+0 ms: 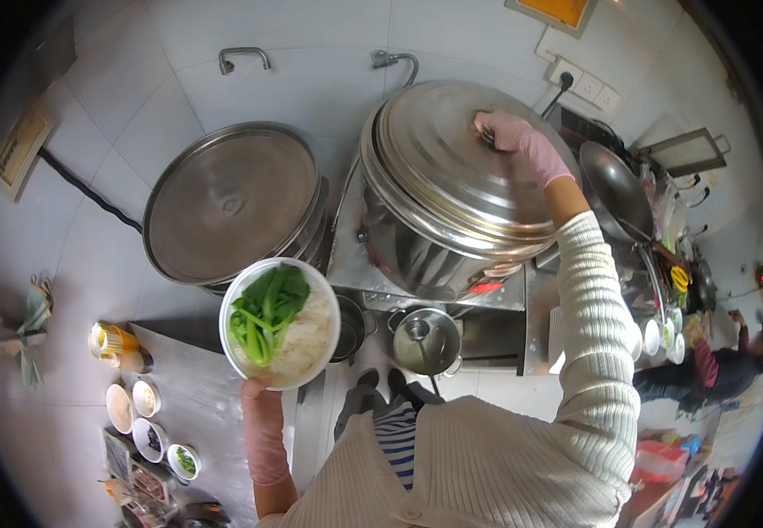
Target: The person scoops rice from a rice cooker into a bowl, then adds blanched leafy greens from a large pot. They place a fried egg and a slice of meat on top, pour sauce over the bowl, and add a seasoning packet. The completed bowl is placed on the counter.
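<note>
My left hand (pixel 256 393), in a pink glove, grips the near rim of a white bowl (pixel 336 330) from below; most of its fingers are hidden under the bowl. White rice (pixel 307 339) fills the right part of the bowl, and green leafy vegetables (pixel 267 308) lie on the left. My right hand (pixel 506 132), also in a pink glove, is closed round the handle of a large metal pot lid (pixel 425 132). The lid sits over a big steel pot (pixel 417 251), tilted slightly, with a dark gap showing along its left edge.
Left of the pot stands another large lidded vessel (pixel 232 198). A small pot with a ladle (pixel 427 339) is below the counter edge. Several small bowls (pixel 148 440) stand at the lower left. A wok (pixel 615 189) is at the right, where another person (pixel 711 365) works farther off.
</note>
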`<control>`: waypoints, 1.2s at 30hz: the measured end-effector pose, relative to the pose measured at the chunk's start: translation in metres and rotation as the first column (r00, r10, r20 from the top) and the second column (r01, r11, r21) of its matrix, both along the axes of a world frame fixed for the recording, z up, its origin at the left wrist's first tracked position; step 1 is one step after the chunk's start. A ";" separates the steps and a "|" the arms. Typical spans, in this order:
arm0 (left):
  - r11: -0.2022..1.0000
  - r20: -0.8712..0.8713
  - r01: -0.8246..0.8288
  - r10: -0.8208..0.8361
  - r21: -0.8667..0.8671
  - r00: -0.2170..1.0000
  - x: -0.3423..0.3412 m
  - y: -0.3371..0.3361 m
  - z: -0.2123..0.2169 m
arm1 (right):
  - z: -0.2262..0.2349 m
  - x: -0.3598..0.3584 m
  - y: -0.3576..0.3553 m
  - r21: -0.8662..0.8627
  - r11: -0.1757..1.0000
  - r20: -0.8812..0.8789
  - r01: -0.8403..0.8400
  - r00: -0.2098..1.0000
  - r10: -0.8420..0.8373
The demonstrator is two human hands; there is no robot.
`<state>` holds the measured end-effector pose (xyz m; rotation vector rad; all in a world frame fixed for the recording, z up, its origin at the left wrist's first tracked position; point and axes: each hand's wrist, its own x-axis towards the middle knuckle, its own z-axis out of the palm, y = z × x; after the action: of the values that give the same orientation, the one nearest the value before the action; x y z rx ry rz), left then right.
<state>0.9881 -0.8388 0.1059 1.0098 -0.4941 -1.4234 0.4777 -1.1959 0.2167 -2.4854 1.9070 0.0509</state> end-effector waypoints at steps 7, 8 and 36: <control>0.941 0.132 0.339 -0.334 -0.013 0.933 -0.029 -0.031 0.016 | 0.030 0.039 0.080 -0.321 0.936 -0.017 0.143 0.987 -0.157; 0.921 0.137 0.390 -0.385 -0.015 0.913 -0.040 -0.036 0.017 | 0.035 0.040 0.113 -0.428 0.899 0.031 0.091 0.996 -0.086; -0.557 -0.108 0.831 -0.826 0.009 -0.553 -0.860 0.443 -0.033 | -0.236 -0.306 1.129 0.507 -0.151 0.413 0.849 -0.392 -0.822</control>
<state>0.1279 -0.3957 0.0732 0.1334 -1.7004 -3.2751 0.1716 -0.0669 -0.0189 0.0520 2.5996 -0.7835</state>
